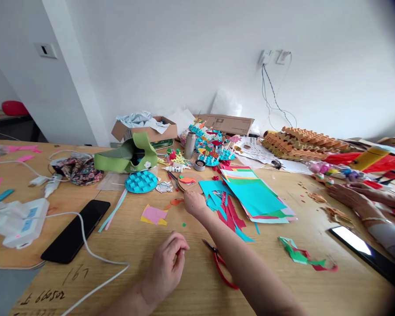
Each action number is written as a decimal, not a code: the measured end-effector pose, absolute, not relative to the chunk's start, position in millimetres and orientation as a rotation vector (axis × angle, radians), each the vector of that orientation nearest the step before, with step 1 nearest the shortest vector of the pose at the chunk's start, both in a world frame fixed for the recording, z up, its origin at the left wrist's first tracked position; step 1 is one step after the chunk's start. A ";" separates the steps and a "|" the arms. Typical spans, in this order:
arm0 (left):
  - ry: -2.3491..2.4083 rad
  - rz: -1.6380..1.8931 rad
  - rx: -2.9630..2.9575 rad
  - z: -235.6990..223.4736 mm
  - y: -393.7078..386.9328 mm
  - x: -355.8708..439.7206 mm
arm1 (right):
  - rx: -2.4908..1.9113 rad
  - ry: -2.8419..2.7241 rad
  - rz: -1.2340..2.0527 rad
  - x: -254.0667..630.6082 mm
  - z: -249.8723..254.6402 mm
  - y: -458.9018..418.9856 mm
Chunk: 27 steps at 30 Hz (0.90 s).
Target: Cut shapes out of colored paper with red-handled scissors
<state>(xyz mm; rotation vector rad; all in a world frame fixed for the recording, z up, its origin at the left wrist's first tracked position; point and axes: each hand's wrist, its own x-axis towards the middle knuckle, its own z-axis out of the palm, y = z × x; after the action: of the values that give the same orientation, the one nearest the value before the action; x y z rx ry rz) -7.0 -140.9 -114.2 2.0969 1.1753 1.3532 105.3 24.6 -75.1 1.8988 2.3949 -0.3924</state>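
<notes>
My right hand [195, 203] reaches forward with its fingers curled together, at the near edge of a round cardboard disc [191, 186]. Orange paper cutouts [187, 180] lie on that disc, and an orange paper scrap [176, 202] sits just left of the hand. What the fingers pinch, if anything, is hidden. Closer to me, my left hand [169, 260] hovers over or rests on the table, fingers curled in; its grip is hidden too. Red-handled scissors [220, 265] lie partly under my right forearm. Pink and yellow paper squares [154, 215] lie ahead of my left hand.
Coloured paper sheets [256, 195] and cut strips [228, 210] lie right of my right arm. A blue disc [141, 181], green felt basket [127, 156] and steel flask [190, 145] stand behind. Left are a phone [75, 230] and white cable. Another person's hands [355, 199] work at right.
</notes>
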 end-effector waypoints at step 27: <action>1.167 1.275 2.084 -117.7 -142.5 -5.9 | 2.053 2.308 -0.425 133.3 -77.4 15.3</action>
<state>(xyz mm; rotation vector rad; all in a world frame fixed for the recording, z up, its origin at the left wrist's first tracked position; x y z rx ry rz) -5.9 -142.5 -117.7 2.0839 1.1669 1.2755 133.3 15.3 -77.4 2.0525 2.3077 -0.4251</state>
